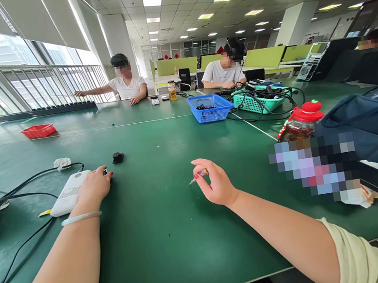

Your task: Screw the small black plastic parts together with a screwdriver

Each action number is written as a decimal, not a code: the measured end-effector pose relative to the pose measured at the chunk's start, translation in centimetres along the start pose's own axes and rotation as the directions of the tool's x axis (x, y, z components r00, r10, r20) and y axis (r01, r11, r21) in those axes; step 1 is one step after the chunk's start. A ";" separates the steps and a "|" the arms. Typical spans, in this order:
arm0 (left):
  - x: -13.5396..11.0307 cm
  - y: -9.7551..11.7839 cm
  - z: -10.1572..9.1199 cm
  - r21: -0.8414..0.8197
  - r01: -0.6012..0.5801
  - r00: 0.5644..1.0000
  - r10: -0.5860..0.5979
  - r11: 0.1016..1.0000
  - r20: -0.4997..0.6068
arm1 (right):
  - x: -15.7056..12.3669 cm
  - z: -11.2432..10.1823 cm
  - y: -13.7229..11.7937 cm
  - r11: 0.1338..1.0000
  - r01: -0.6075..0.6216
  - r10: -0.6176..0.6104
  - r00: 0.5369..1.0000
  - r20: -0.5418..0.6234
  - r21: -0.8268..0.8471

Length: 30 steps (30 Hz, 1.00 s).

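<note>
My right hand [215, 182] is raised a little over the middle of the green table [159, 227]. Its fingers are closed round a small screwdriver [201, 175] with a thin metal tip that points left and an amber end. At the left, my left hand [96, 185] rests beside and partly over a white power bank [71, 191], fingers curled. A small dark and silvery piece shows at those fingertips, too hidden to name. Just beyond them lies a small black block-like part [118, 157].
Black cables [26, 179] run left of the power bank, near a crumpled tissue [62, 163]. A red tray [38, 131], blue basket [211, 108] and green basket [258, 102] of cables stand farther back. A red-lidded bottle [300, 121] and dark bag [370, 132] are right. Two people sit opposite.
</note>
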<state>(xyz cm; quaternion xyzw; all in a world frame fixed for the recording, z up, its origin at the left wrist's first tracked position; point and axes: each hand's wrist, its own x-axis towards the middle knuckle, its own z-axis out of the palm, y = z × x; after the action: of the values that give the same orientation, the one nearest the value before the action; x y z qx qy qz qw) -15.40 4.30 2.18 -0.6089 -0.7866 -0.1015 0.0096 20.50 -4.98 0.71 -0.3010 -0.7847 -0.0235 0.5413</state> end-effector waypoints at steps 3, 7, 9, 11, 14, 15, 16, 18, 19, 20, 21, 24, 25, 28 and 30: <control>0.1 -0.1 0.0 0.000 -0.003 1.000 0.003 1.000 0.008 | 0.0 0.0 0.0 1.000 -0.002 0.002 1.000 0.001 -0.001; 0.2 -0.1 -0.2 0.002 -0.013 1.000 0.013 1.000 -0.002 | 0.0 0.0 0.0 1.000 0.005 -0.005 1.000 0.002 0.001; 0.2 -0.1 -0.3 0.003 -0.016 1.000 0.016 1.000 -0.009 | 0.0 0.0 0.0 1.000 0.008 -0.008 1.000 0.001 0.005; 0.1 -0.1 -0.5 0.004 -0.015 1.000 0.015 1.000 -0.012 | 0.0 0.0 0.0 1.000 0.008 -0.008 1.000 0.002 0.011; 0.0 -0.4 -0.5 0.020 -0.025 1.000 0.025 0.999 0.007 | 0.0 0.0 0.0 1.000 0.006 -0.006 1.000 0.009 0.012; 0.0 -0.5 -0.4 0.031 -0.024 1.000 0.024 0.999 0.014 | 0.0 0.0 0.0 1.000 0.005 -0.005 1.000 0.012 0.011; 0.0 -0.6 -0.3 0.043 -0.018 1.000 0.018 0.999 0.021 | 0.0 0.0 0.0 1.000 0.005 -0.005 1.000 0.014 0.010; 0.1 -0.8 -0.2 0.060 -0.011 1.000 0.009 0.998 0.027 | 0.0 0.0 0.0 1.000 0.000 0.000 1.000 0.016 0.014; 0.2 -0.9 -0.1 0.060 -0.012 1.000 0.011 0.998 0.024 | 0.0 0.0 0.0 1.000 -0.002 0.001 1.000 0.016 0.018; 0.3 -0.9 0.0 0.056 -0.016 1.000 0.015 0.998 0.017 | 0.0 0.0 0.0 1.000 -0.003 0.003 1.000 0.016 0.021; 0.4 -0.9 0.1 0.048 -0.016 1.000 0.015 0.999 0.009 | 0.0 0.0 0.0 1.000 -0.005 0.005 1.000 0.015 0.024; 0.7 -0.8 0.3 0.011 -0.019 1.000 0.019 1.000 -0.022 | 0.0 0.0 0.0 1.000 -0.004 0.003 1.000 0.018 0.029; 0.8 -0.9 0.5 0.004 -0.028 0.999 0.028 1.000 -0.024 | 0.0 0.0 0.0 1.000 -0.004 0.004 1.000 0.019 0.030; 1.1 -1.2 0.8 0.006 -0.071 0.997 0.072 0.997 -0.017 | 0.0 0.0 0.0 1.000 -0.008 0.008 1.000 0.024 0.030; 1.2 -1.4 1.0 0.008 -0.100 0.994 0.100 0.995 -0.032 | 0.0 0.0 0.0 0.999 -0.010 0.009 1.000 0.025 0.030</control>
<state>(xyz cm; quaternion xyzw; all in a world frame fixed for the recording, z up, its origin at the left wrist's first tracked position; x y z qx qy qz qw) -16.98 5.30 1.20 -0.6458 -0.7552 -0.1083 0.0293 20.56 -4.97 0.72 -0.2968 -0.7902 -0.0052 0.5361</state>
